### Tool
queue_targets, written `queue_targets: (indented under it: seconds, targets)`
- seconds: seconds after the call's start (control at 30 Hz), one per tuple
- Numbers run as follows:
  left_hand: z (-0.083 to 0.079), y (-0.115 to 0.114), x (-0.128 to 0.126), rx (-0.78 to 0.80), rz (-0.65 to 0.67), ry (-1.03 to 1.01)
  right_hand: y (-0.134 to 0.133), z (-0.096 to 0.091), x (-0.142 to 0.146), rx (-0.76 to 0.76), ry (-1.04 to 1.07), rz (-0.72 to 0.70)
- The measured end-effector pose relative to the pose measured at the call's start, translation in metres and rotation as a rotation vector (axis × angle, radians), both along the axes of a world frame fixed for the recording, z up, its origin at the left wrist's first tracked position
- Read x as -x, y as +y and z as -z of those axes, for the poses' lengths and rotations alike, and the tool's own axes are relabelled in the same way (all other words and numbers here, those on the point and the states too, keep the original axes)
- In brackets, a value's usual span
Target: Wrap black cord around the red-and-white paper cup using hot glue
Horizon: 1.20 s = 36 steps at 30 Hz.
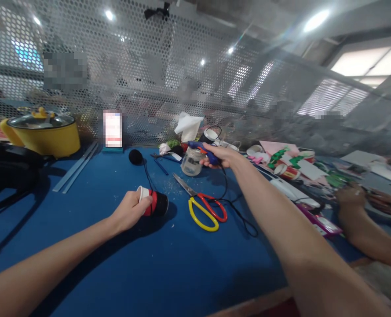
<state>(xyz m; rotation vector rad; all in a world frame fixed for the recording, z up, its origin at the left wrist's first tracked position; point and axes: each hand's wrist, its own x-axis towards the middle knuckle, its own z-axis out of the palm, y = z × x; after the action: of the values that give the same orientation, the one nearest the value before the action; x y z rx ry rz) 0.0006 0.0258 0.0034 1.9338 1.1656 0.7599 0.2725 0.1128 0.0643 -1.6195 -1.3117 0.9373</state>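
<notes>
A blue desk [182, 264] runs back to a perforated metal screen [142, 79], with ceiling lights glaring through the holes.

Near the middle of the desk, the left hand [129, 212] has its fingers [139, 203] curled shut round a small cup [155, 204], which lies on its side on the blue top. Its white rim is tucked against the hand toward 10 o'clock. A red band sits in the middle and the black end points to 4 o'clock, so the long axis runs slantwise. What is inside it cannot be told.

Farther back, at 2 o'clock from the cup, the right hand [222, 156] grips a blue glue gun [200, 149], fingers [211, 164] wrapped tight about the handle. The gun lies nearly level with its front end toward 9 o'clock, just over the mouth of a clear glass jar [190, 165]. The jar stands upright and is too blurred to tell its contents. A black cable [238, 211] trails from below this hand toward 5 o'clock.

Between the hands lie scissors [203, 207], blades toward 10 o'clock and yellow and red handles toward 4 o'clock. A black ball [135, 156] sits at 12 o'clock from the cup. Far off at 10 o'clock stands a yellow pot [50, 138] with a glass lid on, its contents hidden. At 3 o'clock, another person's hand [348, 198] rests among paper scraps [301, 165] in green, pink and white.
</notes>
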Motion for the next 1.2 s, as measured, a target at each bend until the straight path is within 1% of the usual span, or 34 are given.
queue_targets:
  seconds: [0.1,0.13,0.17,0.23,0.27,0.3,0.33,0.37,0.4,0.47,0.53,0.6,0.67,0.77,0.83,0.93,1.0,1.03,1.1,1.2]
  targets:
    - [-0.001,0.0,0.0,-0.009,0.003,-0.002,-0.007,-0.006,-0.004,0.106,-0.18,0.097]
    - [-0.001,-0.001,0.0,-0.016,0.009,-0.003,-0.012,-0.009,-0.004,0.114,-0.229,0.144]
    - [-0.001,-0.001,0.0,-0.024,0.016,-0.002,-0.019,-0.013,-0.002,0.088,-0.293,0.199]
    - [-0.001,-0.001,0.0,-0.044,0.029,0.011,-0.036,-0.02,0.007,-0.051,-0.444,0.299]
    - [-0.001,-0.001,0.0,-0.058,0.037,0.021,-0.045,-0.021,0.015,-0.21,-0.593,0.323]
    - [-0.001,-0.002,0.0,-0.076,0.043,0.031,-0.054,-0.019,0.025,-0.347,-0.686,0.29]
    - [-0.002,-0.003,0.0,-0.096,0.052,0.042,-0.063,-0.016,0.037,-0.435,-0.69,0.201]
    - [-0.003,-0.004,-0.001,-0.12,0.063,0.052,-0.07,-0.01,0.05,-0.431,-0.634,0.034]
    - [-0.005,-0.006,-0.001,-0.146,0.082,0.062,-0.075,-0.003,0.062,-0.366,-0.547,-0.136]
    - [-0.007,-0.009,-0.003,-0.203,0.14,0.076,-0.081,0.013,0.086,-0.173,-0.387,-0.416]
    - [-0.01,-0.013,-0.005,-0.256,0.214,0.085,-0.082,0.028,0.104,-0.02,-0.211,-0.582]
    - [-0.011,-0.017,-0.006,-0.279,0.273,0.108,-0.083,0.036,0.114,0.041,-0.025,-0.672]
    - [-0.012,-0.019,-0.007,-0.274,0.302,0.133,-0.084,0.039,0.118,0.026,0.145,-0.668]
    - [-0.013,-0.02,-0.007,-0.205,0.305,0.103,-0.086,0.038,0.116,-0.033,0.293,-0.549]
    - [-0.013,-0.019,-0.007,-0.067,0.259,0.032,-0.086,0.037,0.111,-0.063,0.36,-0.497]
    - [-0.014,-0.015,-0.007,0.233,0.123,-0.107,-0.086,0.036,0.103,-0.122,0.467,-0.461]
    - [-0.014,-0.013,-0.008,0.38,0.037,-0.203,-0.087,0.036,0.1,-0.173,0.496,-0.436]
    - [-0.013,-0.012,-0.009,0.427,0.006,-0.247,-0.087,0.035,0.099,-0.199,0.493,-0.421]
    - [-0.012,-0.011,-0.01,0.486,-0.037,-0.307,-0.088,0.035,0.099,-0.241,0.463,-0.394]
    - [-0.01,-0.011,-0.011,0.544,-0.074,-0.337,-0.089,0.034,0.101,-0.289,0.393,-0.352]
